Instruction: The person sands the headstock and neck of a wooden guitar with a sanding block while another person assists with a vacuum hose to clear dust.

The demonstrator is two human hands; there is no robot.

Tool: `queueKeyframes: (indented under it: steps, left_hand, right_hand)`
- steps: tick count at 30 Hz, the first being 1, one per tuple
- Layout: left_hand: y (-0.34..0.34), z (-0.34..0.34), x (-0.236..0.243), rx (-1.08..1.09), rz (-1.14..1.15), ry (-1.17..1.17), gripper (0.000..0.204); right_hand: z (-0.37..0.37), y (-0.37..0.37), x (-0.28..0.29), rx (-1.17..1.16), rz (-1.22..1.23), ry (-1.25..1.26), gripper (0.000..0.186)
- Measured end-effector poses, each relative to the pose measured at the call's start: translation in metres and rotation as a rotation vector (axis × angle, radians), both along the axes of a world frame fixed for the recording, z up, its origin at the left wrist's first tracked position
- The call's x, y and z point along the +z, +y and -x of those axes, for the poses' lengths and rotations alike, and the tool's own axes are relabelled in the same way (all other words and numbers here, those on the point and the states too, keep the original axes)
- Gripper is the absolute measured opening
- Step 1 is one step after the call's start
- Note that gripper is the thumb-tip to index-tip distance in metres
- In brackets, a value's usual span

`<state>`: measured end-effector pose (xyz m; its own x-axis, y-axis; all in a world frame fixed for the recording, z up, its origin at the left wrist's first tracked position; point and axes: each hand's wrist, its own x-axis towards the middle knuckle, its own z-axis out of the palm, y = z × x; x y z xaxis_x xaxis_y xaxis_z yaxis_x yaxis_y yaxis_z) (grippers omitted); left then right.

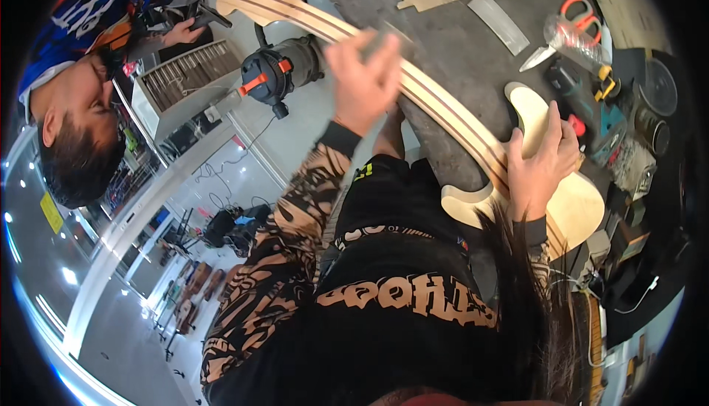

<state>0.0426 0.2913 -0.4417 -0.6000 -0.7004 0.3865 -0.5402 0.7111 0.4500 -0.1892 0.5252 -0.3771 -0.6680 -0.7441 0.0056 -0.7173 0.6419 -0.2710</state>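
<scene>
While your left hand (363, 81) presses a grey block (384, 39) on the guitar neck (413, 85), fingers clamped round it, your right hand (543, 159) grips the body (572, 207), fingers curled over its horn. Neck and headstock overhang the table (450, 52) (a co-worker stands close), so uneven pressure could tip the guitar or gouge the wood.

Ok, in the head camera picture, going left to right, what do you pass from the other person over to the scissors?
Other person's head → grey slatted box → clamp with orange parts → left hand on the unfinished guitar neck → right hand on the pale wooden guitar body → orange-handled scissors.
</scene>
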Motion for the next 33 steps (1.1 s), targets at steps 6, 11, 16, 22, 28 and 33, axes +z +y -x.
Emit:
queueKeyframes:
  steps: [6,11,16,22,28,33]
  left_hand:
    - [-0.076,-0.014,0.001,0.179,0.110,0.104,0.044]
    - [-0.062,-0.005,0.006,0.088,0.081,0.118,0.044]
    - [-0.054,-0.008,0.003,-0.014,0.032,0.194,0.048]
    - [-0.073,-0.025,-0.009,-0.106,0.002,0.197,0.053]
    - [-0.117,-0.051,-0.033,0.027,0.083,0.251,0.054]
    - [-0.095,-0.039,-0.037,-0.158,-0.028,0.382,0.044]
  right_hand:
    - [-0.005,0.001,0.003,-0.033,-0.037,0.010,0.085]
    - [-0.016,-0.015,0.003,0.207,0.138,-0.081,0.063]
    - [-0.079,-0.133,-0.001,0.535,0.131,-0.347,0.071]
    - [-0.085,-0.205,-0.033,0.575,0.092,-0.111,0.070]
    - [-0.087,-0.209,-0.023,0.556,-0.040,-0.087,0.074]
    - [-0.087,-0.212,-0.022,0.552,-0.090,-0.093,0.076]
